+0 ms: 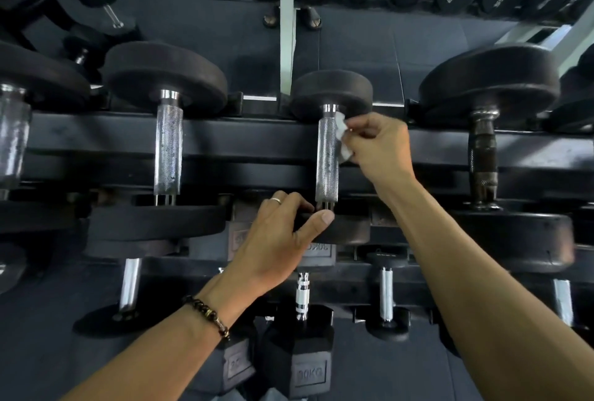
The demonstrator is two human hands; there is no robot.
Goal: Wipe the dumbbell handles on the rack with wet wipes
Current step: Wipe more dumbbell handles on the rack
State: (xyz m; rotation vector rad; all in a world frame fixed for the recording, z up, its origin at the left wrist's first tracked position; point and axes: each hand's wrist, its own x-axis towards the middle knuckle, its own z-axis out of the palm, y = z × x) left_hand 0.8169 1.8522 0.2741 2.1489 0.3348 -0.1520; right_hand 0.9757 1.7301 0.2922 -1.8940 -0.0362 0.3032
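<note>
Head view shows first the left forearm, which comes in from 7 o'clock with a beaded bracelet (209, 315) on the wrist. The left hand (276, 236) grips the near black head (340, 228) of the middle dumbbell, fingers curled over its top edge and thumb pressed on its face; one finger carries a ring (275, 200). At 6 o'clock, under this hand, a hexagonal dumbbell (297, 365) marked 30KG stands on the lower shelf. The right forearm enters from 4 o'clock and rises toward the centre. The right hand (377, 147) pinches a white wet wipe (341, 135) against the right side of the knurled handle (328, 156), near its far end. Black rack rails (244, 140) pass under this handle. At 9 o'clock lies another knurled dumbbell (167, 150), at 3 o'clock a darker one (483, 156). At 12 o'clock a mirror (369, 37) reflects more dumbbells.
</note>
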